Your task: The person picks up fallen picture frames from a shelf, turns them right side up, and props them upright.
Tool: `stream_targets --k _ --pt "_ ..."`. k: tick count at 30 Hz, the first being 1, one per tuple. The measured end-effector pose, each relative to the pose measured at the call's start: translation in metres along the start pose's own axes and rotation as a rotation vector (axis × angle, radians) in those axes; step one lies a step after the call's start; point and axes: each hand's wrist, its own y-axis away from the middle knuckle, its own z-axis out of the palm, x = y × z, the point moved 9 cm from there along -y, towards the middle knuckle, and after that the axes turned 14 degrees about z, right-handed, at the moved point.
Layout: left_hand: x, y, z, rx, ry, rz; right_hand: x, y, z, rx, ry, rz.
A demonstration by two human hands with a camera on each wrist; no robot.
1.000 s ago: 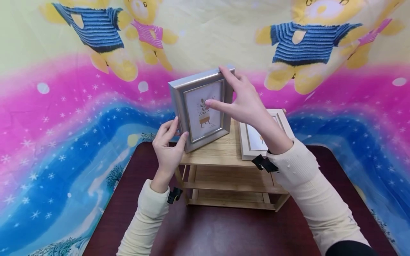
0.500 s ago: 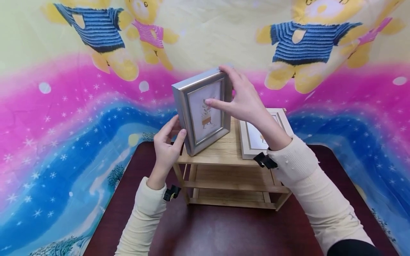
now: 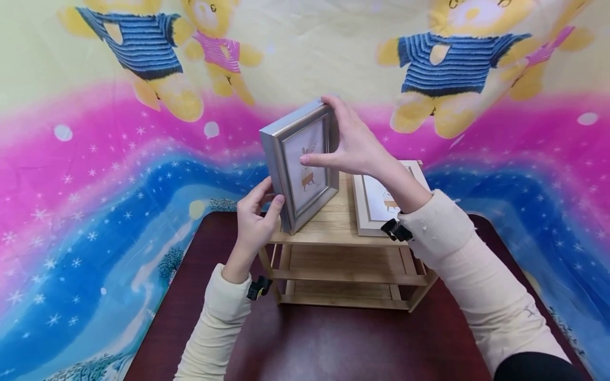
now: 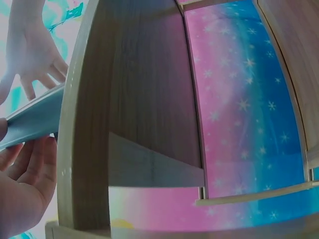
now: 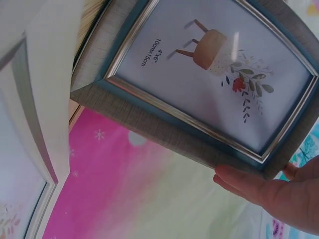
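Note:
A silver-grey picture frame (image 3: 310, 164) with a potted-plant print stands nearly upright over the left part of a wooden rack's top board (image 3: 329, 225), turned at an angle. My left hand (image 3: 256, 219) holds its lower left edge between thumb and fingers; the left wrist view shows those fingers (image 4: 35, 167) against the frame's side (image 4: 35, 119). At the upper right corner my right hand (image 3: 355, 143) grips it, thumb across the front and fingers over the top edge. In the right wrist view the frame's front (image 5: 209, 74) shows its print sideways. The frame's back is hidden.
A white picture frame (image 3: 359, 211) lies face up on the rack's right side, partly under my right forearm. The rack has lower shelves (image 3: 348, 264) and stands on a dark red table (image 3: 333, 344). A bear-patterned cloth (image 3: 295, 47) hangs behind.
The silver frame has turned a little further, its left side coming nearer and lower. Both hands keep hold of it and shift slightly along with it.

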Motion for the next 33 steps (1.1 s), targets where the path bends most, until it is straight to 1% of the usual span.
stream_targets --k 4,7,10,13,16,19,22,28,33 --pt "0.002 -0.001 0.003 -0.003 -0.041 -0.001 0.001 -0.003 0.001 -0.012 0.0 -0.011" --pt "0.005 -0.002 0.004 -0.008 -0.074 0.012 0.001 -0.005 0.002 -0.027 -0.011 -0.017" --pt "0.01 -0.003 0.005 -0.013 -0.123 0.044 0.002 -0.007 0.002 -0.047 -0.032 -0.028" --pt "0.015 -0.004 0.008 -0.017 -0.173 0.093 0.001 -0.007 0.003 -0.071 -0.047 -0.038" --pt "0.02 -0.003 0.011 -0.011 -0.203 0.135 0.002 -0.007 0.004 -0.094 -0.056 -0.039" --pt "0.023 -0.003 0.015 -0.004 -0.22 0.155 0.003 -0.005 0.004 -0.106 -0.041 -0.026" --pt "0.024 -0.002 0.017 0.004 -0.229 0.154 0.002 -0.002 0.003 -0.094 -0.007 -0.029" --pt "0.028 -0.001 0.022 -0.004 -0.249 0.168 -0.008 0.006 0.002 -0.053 0.085 -0.1" --pt "0.031 -0.002 0.027 -0.001 -0.242 0.179 -0.01 0.014 -0.001 -0.031 0.088 -0.099"
